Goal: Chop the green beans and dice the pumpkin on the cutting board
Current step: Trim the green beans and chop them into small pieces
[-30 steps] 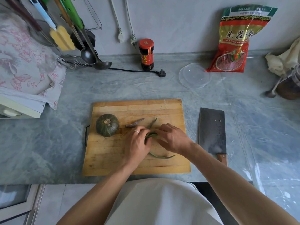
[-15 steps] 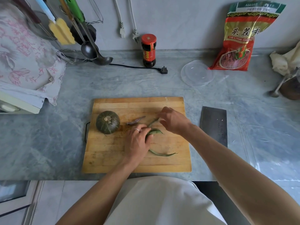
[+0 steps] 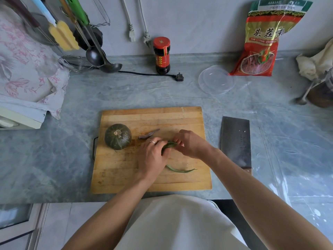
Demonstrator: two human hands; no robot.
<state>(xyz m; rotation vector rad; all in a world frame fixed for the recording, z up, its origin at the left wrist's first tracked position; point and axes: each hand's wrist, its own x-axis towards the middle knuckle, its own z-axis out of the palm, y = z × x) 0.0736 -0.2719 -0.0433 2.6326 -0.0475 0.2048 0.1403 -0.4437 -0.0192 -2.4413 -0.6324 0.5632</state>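
At the middle of the cutting board [image 3: 126, 177] we find both hands meeting: the left hand [image 3: 151, 158], knuckles up, curls round a bunch of green beans [image 3: 169, 145], and the right hand [image 3: 192, 144] pinches the bunch's far end. One loose bean [image 3: 180, 170] lies nearer. The pumpkin [image 3: 118, 136] sits left, the cleaver [image 3: 236, 141] right, off the board.

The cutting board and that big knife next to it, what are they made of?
The cutting board looks like wood: pale yellow-brown strips joined side by side, with a matte, scuffed, stained top. The big knife looks like dark metal: a flat, dull grey blade with little shine. Only a brown bit of its handle shows past the arm, maybe wood, though that is hard to tell.
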